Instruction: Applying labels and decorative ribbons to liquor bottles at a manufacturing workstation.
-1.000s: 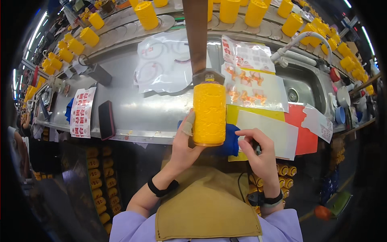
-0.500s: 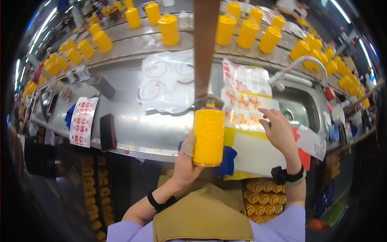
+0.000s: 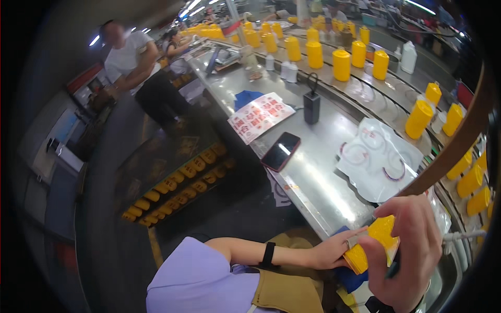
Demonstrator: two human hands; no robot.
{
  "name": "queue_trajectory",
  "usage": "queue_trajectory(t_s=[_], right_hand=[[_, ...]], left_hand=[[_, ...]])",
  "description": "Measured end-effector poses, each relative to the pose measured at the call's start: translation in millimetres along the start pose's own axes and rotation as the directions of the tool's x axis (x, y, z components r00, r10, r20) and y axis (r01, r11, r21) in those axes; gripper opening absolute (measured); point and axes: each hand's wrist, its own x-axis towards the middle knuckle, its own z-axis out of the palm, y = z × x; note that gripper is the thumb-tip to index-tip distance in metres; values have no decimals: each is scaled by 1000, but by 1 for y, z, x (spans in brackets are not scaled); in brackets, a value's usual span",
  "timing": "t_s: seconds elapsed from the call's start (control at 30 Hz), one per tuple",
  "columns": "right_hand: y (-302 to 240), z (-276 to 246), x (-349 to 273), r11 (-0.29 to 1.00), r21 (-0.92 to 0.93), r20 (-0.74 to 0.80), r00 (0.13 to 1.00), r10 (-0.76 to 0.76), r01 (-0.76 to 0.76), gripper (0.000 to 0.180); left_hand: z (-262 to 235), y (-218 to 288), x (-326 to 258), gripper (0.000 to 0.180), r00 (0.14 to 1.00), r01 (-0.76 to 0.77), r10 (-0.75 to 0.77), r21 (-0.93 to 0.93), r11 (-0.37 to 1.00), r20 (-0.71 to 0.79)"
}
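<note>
My left hand (image 3: 330, 252) is wrapped round a yellow bottle (image 3: 359, 257), a tan covering on one digit. The bottle lies tilted at the near edge of the steel counter, partly hidden behind my right hand (image 3: 409, 248). That hand is raised close in front, fingers curved and apart from the thumb, with nothing visible between them. Below the bottle a blue cloth (image 3: 356, 281) shows. Beyond it, a clear plastic sheet with ring-shaped prints (image 3: 373, 156) lies on the counter.
On the counter (image 3: 323, 193) are a phone (image 3: 281, 151), a black box with a loop (image 3: 311, 107) and a red-printed sheet (image 3: 261, 117). Yellow bottles (image 3: 342, 65) stand along the far conveyor. A brown post (image 3: 443, 151) rises at right. A person (image 3: 133, 62) stands at left; bottles fill a rack (image 3: 177, 180).
The view has swung left, bringing the standing person and the rack into sight. My left hand keeps the yellow bottle, now tilted. My right hand appears nearer and in front of it.
</note>
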Motion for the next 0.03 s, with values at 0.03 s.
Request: queue_trajectory(t_s=[0.03], right_hand=[[5, 6, 8, 992, -13, 59, 991, -122, 123, 61]], left_hand=[[-4, 1, -1, 84, 1000, -1, 2, 18, 1000, -18]])
